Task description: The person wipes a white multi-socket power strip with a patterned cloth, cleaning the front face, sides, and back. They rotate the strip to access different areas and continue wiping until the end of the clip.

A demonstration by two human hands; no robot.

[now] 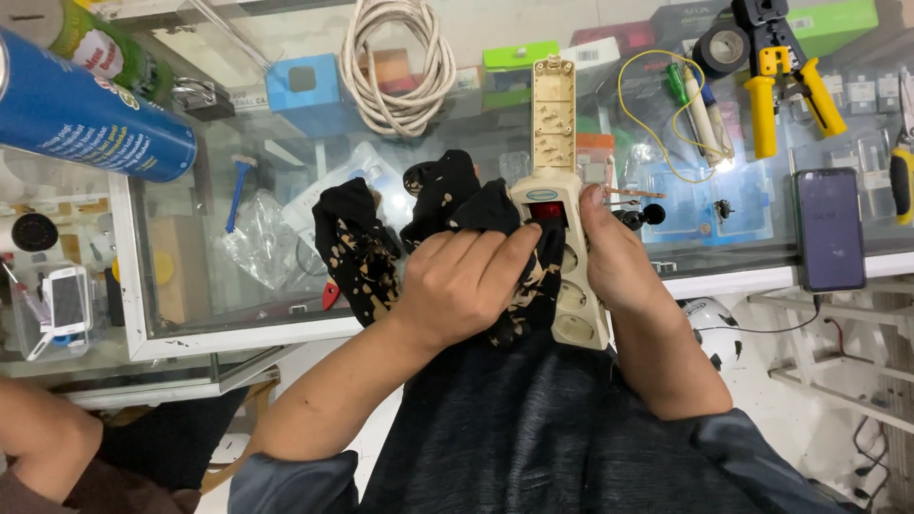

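Dark shirt [533, 428]: knitted, heathered cloth across the person's front, just below the power strip.
Left hand [466, 281]: fingers curled, pressing a black rag [381, 247] against the left side of the power strip; closed on the cloth.
Right hand [619, 257]: wrapped around the right edge of the power strip, thumb up near the red switch, gripping it firmly.
Power strip [566, 257]: long cream plastic body, round sockets, red rocker switch; held above the near edge of the glass worktop [238, 190].
Open casing [554, 109]: matching cream half, pegs showing, lying flat just beyond the power strip.
Rag: soft, crumpled, speckled with pale bleached spots.
Coiled cable [395, 67]: white, rubbery, beyond and left of the power strip.
Crimping tool [785, 81]: yellow handles, far right of the strip.
Phone [828, 228]: dark slab, right of the strip.
Risk: smooth plastic may slip from the one-handed grip under hard rubbing; loose rag could snag the switch or sweep small parts off the glass.
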